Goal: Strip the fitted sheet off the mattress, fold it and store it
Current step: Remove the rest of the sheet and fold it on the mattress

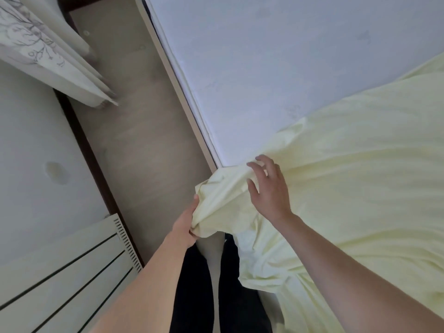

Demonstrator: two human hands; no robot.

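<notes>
Head view, sheet: the pale yellow fitted sheet [360, 176] is partly pulled off the mattress [276, 56]; it covers the right and lower part of the bed, while the bare white mattress top shows above and to the left
Sheet corner: a bunched corner hangs off the near-left corner of the mattress, over the floor gap, just above the person's dark trouser legs [192, 284]
Left hand: the left hand [186, 225] grips the bunched corner from below, fingers curled into the fabric
Right hand: the right hand [268, 186] hovers over or rests lightly on the sheet beside the mattress corner, fingers spread and relaxed, holding nothing; whether it touches the cloth I cannot tell
Containers: none can be made out in this view
Mattress edge: the left edge runs diagonally from the top centre down to the corner by the hands, with a white bed frame rail [182, 92] along it
Open room: a narrow strip of beige floor [134, 140] lies between the bed and the wall [31, 176]
Beside the strip: a white radiator [72, 272] at lower left against the wall, and a patterned curtain [43, 49] at upper left hanging to the floor
</notes>
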